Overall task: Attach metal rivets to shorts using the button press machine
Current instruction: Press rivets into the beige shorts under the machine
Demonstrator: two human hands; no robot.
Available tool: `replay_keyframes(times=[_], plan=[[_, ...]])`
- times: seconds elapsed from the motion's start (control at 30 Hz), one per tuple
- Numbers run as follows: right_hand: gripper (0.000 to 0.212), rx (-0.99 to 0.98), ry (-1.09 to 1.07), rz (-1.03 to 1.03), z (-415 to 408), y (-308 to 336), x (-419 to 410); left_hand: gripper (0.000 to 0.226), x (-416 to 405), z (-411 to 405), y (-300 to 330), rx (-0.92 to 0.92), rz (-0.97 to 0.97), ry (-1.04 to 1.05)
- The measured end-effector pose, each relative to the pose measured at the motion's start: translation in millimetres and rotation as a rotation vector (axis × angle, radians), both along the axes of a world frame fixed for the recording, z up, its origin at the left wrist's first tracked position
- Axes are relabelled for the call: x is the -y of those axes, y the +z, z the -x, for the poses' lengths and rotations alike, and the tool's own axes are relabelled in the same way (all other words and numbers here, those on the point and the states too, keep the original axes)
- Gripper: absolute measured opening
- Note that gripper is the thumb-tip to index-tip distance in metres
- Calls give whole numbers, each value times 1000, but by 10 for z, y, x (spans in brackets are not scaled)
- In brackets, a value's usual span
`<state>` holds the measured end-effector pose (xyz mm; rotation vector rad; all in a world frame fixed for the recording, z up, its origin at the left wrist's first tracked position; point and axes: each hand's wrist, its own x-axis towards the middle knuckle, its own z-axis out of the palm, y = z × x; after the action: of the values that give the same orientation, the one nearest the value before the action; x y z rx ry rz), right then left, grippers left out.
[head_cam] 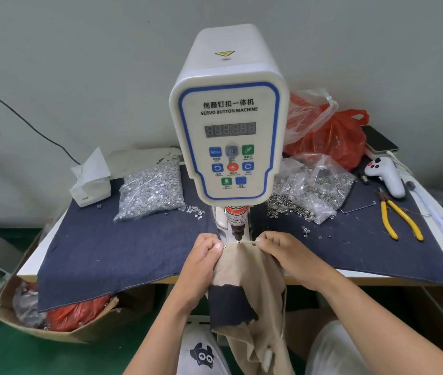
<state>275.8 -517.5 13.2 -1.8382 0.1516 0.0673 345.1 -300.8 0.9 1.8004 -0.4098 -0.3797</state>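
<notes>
— Shorts [244, 269] sit under the press [230, 136]; our left hand [201, 255] and right hand [282, 253] each pinch the edge.

— Fingertips that near the punch risk getting crushed.

Your button machine [229, 109] reads "伺服钉扣一体机" and "SERVO BUTTON MACHINE" on its front panel. Its blue button [215, 152] says "MENU". The red label [237, 215] under the head partly reads "CARE OF FINGER".
</notes>
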Motion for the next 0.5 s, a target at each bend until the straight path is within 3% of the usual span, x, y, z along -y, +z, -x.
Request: replay_keyframes(times=[0.2, 0.37, 0.5], plan=[[33, -17, -8, -60, 19, 22, -24, 32, -13, 16, 28, -55, 24, -3], [27, -97, 66, -227, 93, 94, -22, 29, -106, 96, 92, -168, 103, -82], [38, -110, 184, -192, 184, 214, -103, 27, -212, 253, 156, -215, 132, -187]])
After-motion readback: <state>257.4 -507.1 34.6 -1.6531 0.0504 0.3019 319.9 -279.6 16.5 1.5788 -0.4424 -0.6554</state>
